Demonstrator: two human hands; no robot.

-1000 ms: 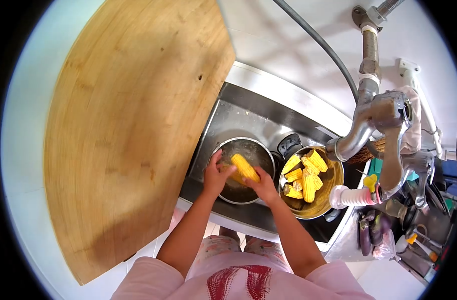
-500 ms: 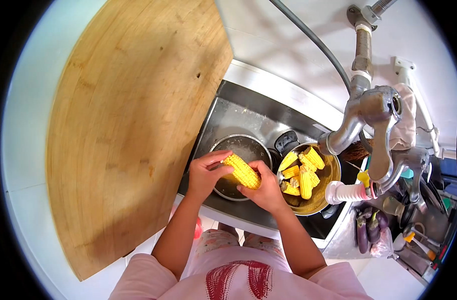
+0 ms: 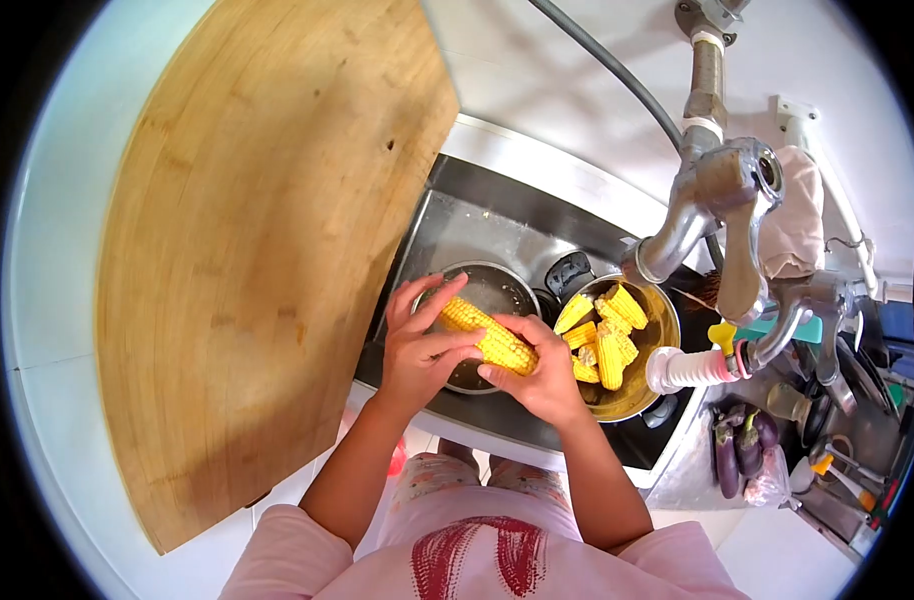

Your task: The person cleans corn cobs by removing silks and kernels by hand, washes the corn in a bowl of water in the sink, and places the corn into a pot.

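A peeled yellow corn cob (image 3: 487,335) is held slantwise above a round metal pot (image 3: 497,275) in the sink. My right hand (image 3: 545,372) grips its lower right end, thumb in front and fingers behind. At the upper left end is my left hand (image 3: 417,345), its thumb against the kernels and its fingers loosely raised around the tip. Beside the pot, a metal pan (image 3: 660,345) holds several cut corn pieces (image 3: 609,345). The hands hide part of the pot.
A large wooden board (image 3: 267,250) lies to the left of the sink (image 3: 447,215). Over the sink's right side hangs a metal faucet (image 3: 687,215), with a white ribbed hose (image 3: 692,368) below. Several eggplants (image 3: 747,450) and kitchen utensils (image 3: 847,480) lie farther right.
The cob has tilted slightly and sits a little lower right. My left fingers have lifted and spread from its tip. The view has shifted slightly.
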